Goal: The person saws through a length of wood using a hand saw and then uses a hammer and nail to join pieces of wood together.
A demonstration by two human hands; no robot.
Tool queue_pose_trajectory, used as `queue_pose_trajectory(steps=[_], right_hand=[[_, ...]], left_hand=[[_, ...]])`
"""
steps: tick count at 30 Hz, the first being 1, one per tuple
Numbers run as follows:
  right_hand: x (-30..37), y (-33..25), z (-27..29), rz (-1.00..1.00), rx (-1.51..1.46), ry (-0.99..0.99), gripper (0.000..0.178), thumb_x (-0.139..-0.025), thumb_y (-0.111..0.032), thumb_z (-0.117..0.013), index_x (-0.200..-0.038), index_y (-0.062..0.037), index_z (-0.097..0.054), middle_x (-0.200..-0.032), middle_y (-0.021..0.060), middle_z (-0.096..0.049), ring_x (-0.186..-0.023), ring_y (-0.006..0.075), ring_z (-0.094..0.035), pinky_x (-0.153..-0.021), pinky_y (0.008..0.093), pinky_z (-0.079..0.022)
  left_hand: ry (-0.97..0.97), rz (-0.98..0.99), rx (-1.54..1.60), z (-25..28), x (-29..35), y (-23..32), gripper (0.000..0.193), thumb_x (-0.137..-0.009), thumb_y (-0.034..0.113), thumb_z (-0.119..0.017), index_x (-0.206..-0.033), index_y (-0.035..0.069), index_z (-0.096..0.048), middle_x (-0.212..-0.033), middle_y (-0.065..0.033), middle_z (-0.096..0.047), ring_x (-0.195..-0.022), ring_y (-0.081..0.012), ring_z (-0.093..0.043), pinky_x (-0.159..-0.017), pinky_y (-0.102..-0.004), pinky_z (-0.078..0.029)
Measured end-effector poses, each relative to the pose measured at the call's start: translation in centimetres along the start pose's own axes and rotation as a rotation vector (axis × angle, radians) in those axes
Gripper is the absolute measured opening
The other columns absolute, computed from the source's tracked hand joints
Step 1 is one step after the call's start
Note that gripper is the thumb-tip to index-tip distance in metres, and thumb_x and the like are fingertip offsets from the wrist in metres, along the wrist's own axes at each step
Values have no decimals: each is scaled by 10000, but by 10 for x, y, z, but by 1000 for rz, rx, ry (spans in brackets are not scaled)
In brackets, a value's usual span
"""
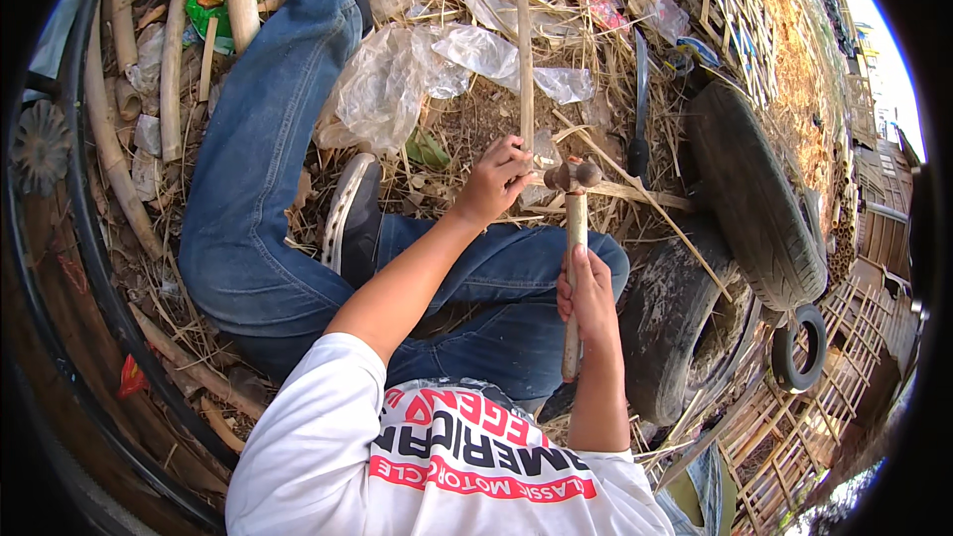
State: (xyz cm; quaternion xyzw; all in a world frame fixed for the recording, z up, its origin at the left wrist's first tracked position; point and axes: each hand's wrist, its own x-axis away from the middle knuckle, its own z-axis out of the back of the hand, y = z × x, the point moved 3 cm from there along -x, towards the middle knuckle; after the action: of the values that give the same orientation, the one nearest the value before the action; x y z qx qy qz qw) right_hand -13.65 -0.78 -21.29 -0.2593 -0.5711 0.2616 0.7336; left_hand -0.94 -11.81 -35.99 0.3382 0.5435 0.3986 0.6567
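Left hand (494,179): grip pinching bamboo stick (525,40), centre, pointing far. Right hand (593,296): grip wrapped around hammer (577,228), just right. Left hand could be struck if hammer slips, being so near.

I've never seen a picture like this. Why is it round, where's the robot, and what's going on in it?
There's no robot here: these are a person's own two bare hands. The single picture comes from a wide fisheye camera worn on the head, looking down, so its edges bend and go dark. That's why you see the wearer's white shirt and blue jeans from above.

The left hand appears to hold the near end of a long stick. The right hand grips a hammer by its handle, head pointing away.

On the littered ground lie straw, clear plastic and a long knife. Old tyres are to the right.
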Motion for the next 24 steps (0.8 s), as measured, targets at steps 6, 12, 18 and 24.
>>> queue_pose_trajectory(steps=[6, 12, 18, 24], right_hand=[[2, 1, 6, -6, -7, 13, 371, -1007, -404, -428, -826, -83, -470, -566, -23, -404, -402, 55, -370, -355, 223, -323], [6, 1, 9, -24, -2, 51, 381, -1005, -410, -427, -823, -79, -477, -559, -20, -411, -388, 61, -370, -349, 223, -320], [3, 11, 17, -19, -44, 53, 371, -997, -406, -451, -830, -76, -483, -555, -26, -409, -389, 61, -375, -350, 220, -321], [-25, 15, 11, 80, -54, 68, 227, -930, -236, -621, -859, -51, -508, -552, -34, -430, -421, 52, -407, -357, 229, -334]], left_hand=[[-3, -27, -70, -11, -4, 3, 128, -752, 48, -743, -849, 36, -659, -1011, -47, -626, -1131, -286, -563, -969, -445, -450], [-76, -21, -119, -22, -11, 4, 112, -762, 90, -743, -821, 48, -658, -995, -34, -632, -1125, -273, -560, -989, -462, -407], [-121, -12, -48, -19, -18, 2, 112, -769, 104, -737, -799, 38, -652, -994, -35, -640, -1113, -273, -558, -962, -433, -441], [-247, -64, -179, -12, -32, 11, 117, -800, 116, -710, -835, 26, -644, -1149, -69, -608, -1190, -307, -515, -991, -443, -427]])
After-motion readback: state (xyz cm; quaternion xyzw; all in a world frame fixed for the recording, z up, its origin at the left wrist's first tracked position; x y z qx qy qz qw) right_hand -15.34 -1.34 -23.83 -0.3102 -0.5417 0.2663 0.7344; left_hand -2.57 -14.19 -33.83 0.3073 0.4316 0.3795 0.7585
